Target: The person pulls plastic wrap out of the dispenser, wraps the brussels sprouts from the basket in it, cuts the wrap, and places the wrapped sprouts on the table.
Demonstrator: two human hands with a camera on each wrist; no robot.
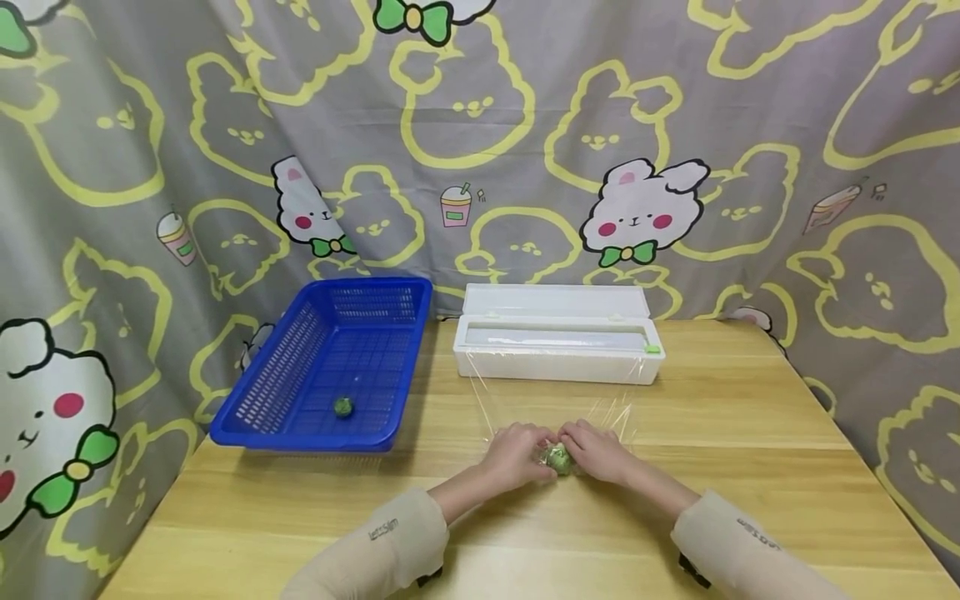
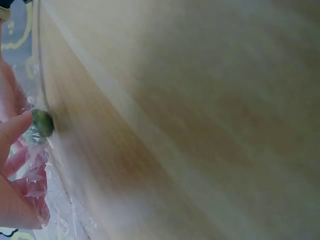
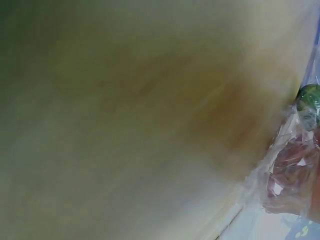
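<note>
A small round green fruit (image 1: 558,459), partly covered in clear cling film (image 1: 480,400), sits low over the table between both hands. My left hand (image 1: 519,455) curls round its left side; the left wrist view shows the thumb against the fruit (image 2: 42,123) and the fingers under crinkled film. My right hand (image 1: 597,451) grips film at the fruit's upper right, its fingertips close to the left hand's. From the hands the film stretches back to a white cling film dispenser (image 1: 558,367) with its lid raised. In the right wrist view the fruit (image 3: 309,97) shows at the edge, film bunched below.
A blue plastic basket (image 1: 411,358) stands at the left of the wooden table (image 1: 750,433), with another small green fruit (image 1: 343,407) inside. A green slider (image 1: 652,349) sits at the dispenser's right end. A patterned grey curtain (image 1: 517,125) hangs behind.
</note>
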